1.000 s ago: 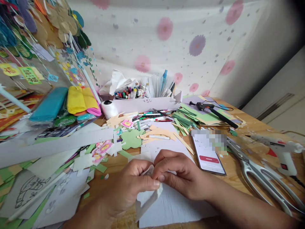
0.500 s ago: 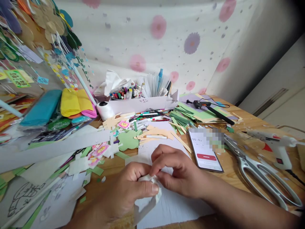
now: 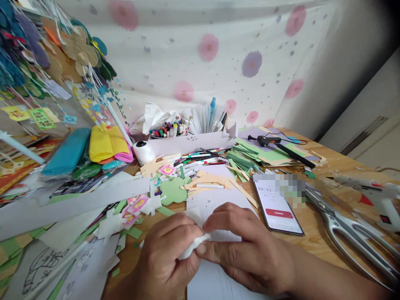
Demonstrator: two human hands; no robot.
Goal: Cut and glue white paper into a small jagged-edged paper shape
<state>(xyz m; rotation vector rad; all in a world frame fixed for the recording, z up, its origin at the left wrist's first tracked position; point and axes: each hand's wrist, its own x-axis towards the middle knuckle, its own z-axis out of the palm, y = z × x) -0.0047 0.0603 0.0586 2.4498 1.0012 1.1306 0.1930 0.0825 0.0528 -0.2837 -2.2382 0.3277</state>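
A small crumpled white piece (image 3: pixel 194 246), like soft tissue or thin paper, is held between my two hands in the head view. My left hand (image 3: pixel 167 248) is closed around it, thumb below and fingers folded over the top. My right hand (image 3: pixel 246 243) pinches its right end with thumb and forefinger. Both hands hover over a white paper sheet (image 3: pixel 215 277) that lies on the wooden table. Much of the piece is hidden inside my left fingers. Just beyond the hands lies a green flower-shaped paper cutout (image 3: pixel 173 191).
A phone (image 3: pixel 278 212), large scissors (image 3: pixel 343 233) and a white glue gun (image 3: pixel 375 191) lie to the right. Behind are a box of pens (image 3: pixel 187 142) and a thread spool (image 3: pixel 143 153). Paper scraps (image 3: pixel 134 231) cover the left; paper ornaments (image 3: pixel 83 54) hang above.
My left hand has turned and folded its fingers over the white piece, and the loose flap below it no longer shows. My right fingers have shifted to its right end. The view has tilted slightly.
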